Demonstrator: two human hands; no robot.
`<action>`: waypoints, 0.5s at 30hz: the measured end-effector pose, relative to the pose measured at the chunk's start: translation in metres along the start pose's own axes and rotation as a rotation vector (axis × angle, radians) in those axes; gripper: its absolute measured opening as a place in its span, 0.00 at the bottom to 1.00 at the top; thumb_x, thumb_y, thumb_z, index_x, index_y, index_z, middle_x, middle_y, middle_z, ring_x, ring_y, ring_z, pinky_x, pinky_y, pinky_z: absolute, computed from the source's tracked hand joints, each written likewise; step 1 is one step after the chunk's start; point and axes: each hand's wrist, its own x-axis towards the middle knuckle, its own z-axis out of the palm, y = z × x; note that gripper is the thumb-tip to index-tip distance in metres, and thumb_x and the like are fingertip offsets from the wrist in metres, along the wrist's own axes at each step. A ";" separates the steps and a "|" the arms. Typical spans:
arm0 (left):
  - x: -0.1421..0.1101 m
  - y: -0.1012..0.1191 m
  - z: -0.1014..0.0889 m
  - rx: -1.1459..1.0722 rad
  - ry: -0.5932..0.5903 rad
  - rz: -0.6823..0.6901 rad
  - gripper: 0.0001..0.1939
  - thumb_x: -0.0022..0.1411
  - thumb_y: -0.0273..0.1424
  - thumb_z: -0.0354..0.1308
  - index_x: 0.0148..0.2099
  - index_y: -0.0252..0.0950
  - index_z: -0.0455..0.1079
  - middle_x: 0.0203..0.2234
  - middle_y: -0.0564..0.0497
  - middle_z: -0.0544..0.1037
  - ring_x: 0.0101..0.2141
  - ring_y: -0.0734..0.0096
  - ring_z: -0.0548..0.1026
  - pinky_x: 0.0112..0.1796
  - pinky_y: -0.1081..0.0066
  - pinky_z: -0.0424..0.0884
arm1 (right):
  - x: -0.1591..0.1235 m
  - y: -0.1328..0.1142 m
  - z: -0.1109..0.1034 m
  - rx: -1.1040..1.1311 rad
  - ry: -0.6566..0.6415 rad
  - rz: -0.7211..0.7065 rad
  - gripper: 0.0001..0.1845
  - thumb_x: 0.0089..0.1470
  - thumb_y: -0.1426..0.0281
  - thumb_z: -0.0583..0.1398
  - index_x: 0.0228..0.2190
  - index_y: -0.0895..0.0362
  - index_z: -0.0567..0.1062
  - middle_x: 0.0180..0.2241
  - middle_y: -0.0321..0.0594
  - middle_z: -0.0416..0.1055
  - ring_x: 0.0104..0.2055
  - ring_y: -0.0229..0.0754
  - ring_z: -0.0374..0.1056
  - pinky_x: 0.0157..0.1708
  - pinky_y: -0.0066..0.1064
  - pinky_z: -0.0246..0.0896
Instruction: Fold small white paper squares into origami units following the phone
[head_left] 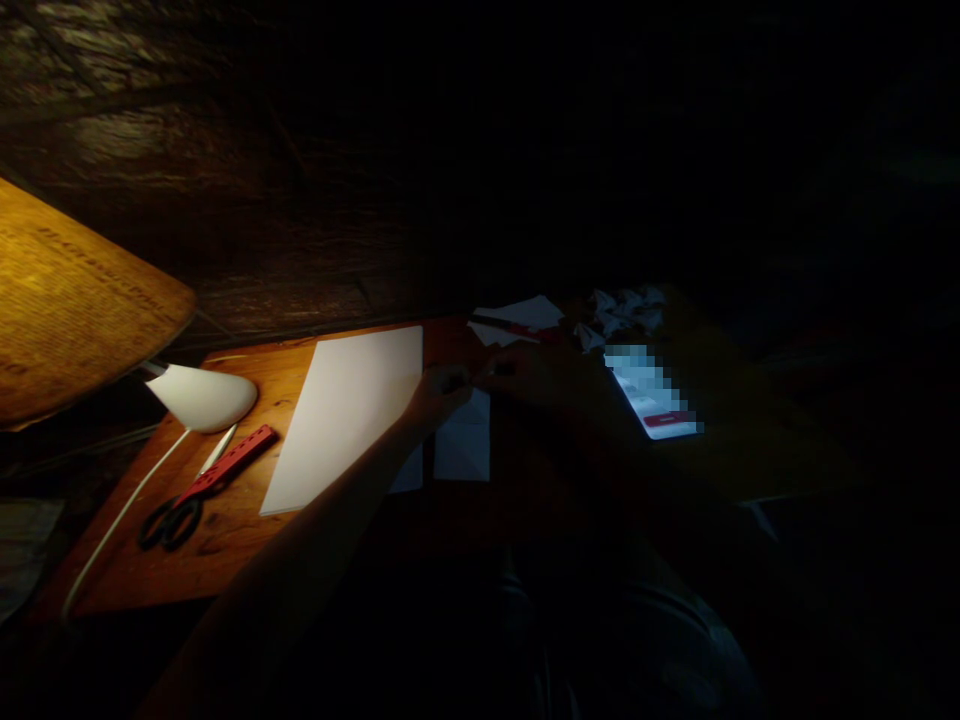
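Observation:
The scene is very dark. My left hand (444, 388) rests with curled fingers on the top edge of a small creased white paper (463, 445) lying on the wooden table (225, 540). My right hand (517, 375) is just to its right, dim in shadow, fingers bent at the same paper edge. A large white sheet (341, 415) lies beside the small paper, to the left of my left hand.
A lit phone (651, 392) lies to the right. Crumpled paper (622, 310) and paper scraps (521, 315) sit at the back. Black-handled scissors (174, 518), a red ruler (236, 455), a white lamp head (202, 398) with its cord, and a woven shade (67, 300) are at left.

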 end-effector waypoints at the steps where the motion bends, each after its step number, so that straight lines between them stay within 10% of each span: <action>1: 0.000 0.000 0.000 0.006 -0.002 0.002 0.10 0.50 0.32 0.57 0.22 0.37 0.58 0.17 0.59 0.57 0.20 0.78 0.55 0.24 0.74 0.50 | 0.002 0.003 0.001 0.004 0.002 0.008 0.17 0.42 0.55 0.69 0.18 0.55 0.77 0.22 0.37 0.74 0.26 0.38 0.63 0.28 0.30 0.58; 15: 0.001 0.003 0.000 -0.029 0.027 -0.065 0.12 0.50 0.35 0.61 0.23 0.36 0.62 0.17 0.58 0.59 0.21 0.78 0.57 0.24 0.74 0.51 | 0.001 0.006 0.001 0.020 0.044 0.049 0.19 0.44 0.53 0.68 0.18 0.56 0.76 0.21 0.37 0.70 0.25 0.37 0.61 0.26 0.30 0.53</action>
